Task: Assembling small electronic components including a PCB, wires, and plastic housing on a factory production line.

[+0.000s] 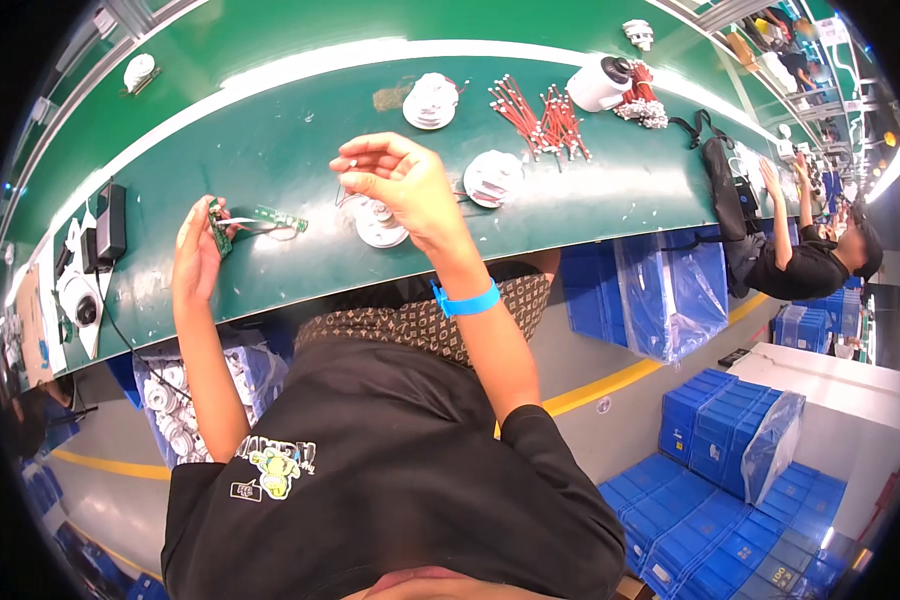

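Observation:
My left hand (198, 252) grips a small green circuit board (220, 230) by its edge, above the left part of the green workbench (330, 105). From it a pale flat cable runs to a second narrow green board (282, 218). To the right, my right hand (405, 190), with a blue wristband, is closed in a pinch on a small white connector (352, 164). A thin wire hangs below the pinch toward a round white housing (380, 228), which the hand partly covers. Close beside it on the bench lies another white housing (494, 178).
Farther back stand a white housing (431, 102), red wire leads (540, 125) and a white canister (600, 84). A black bag (722, 185) hangs over the right edge, near a co-worker (805, 250). At left are a black adapter (111, 228) and a white camera (80, 303).

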`<state>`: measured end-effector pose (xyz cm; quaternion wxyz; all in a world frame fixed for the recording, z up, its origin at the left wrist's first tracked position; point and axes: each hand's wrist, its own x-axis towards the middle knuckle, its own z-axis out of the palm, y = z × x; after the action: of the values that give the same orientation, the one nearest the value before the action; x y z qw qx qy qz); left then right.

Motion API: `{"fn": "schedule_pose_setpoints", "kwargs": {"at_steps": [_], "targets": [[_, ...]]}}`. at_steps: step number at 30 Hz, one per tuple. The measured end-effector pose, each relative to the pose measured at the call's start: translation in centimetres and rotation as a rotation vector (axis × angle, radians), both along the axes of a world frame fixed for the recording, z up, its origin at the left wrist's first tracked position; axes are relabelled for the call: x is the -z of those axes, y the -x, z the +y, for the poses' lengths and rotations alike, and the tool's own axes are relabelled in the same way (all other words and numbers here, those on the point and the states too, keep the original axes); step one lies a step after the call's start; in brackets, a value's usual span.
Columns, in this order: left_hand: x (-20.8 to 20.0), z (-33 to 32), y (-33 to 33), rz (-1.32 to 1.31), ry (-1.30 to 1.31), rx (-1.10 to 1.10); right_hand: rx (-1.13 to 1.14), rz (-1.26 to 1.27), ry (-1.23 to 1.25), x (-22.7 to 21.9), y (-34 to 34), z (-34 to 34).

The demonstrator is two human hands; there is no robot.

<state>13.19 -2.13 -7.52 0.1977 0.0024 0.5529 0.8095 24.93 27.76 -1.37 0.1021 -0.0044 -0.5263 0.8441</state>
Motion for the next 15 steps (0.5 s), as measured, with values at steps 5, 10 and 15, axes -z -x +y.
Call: {"fn": "schedule_pose_setpoints", "kwargs": {"at_steps": [5, 10, 15], "targets": [[-0.2, 0.6, -0.8, -0.033, -0.072, 0.107, -0.042, -0.08, 0.072, -0.1, -0.3, 0.2], [-1.3, 1.8, -1.8, 0.001, -0.059, 0.16, -0.044, -0.098, 0.077, -0.1, -0.7, 0.5], [-2.5, 2.9, -3.2, 0.041, -0.07, 0.242, -0.077, -0.099, 0.064, -0.4, -0.7, 0.4]]}}
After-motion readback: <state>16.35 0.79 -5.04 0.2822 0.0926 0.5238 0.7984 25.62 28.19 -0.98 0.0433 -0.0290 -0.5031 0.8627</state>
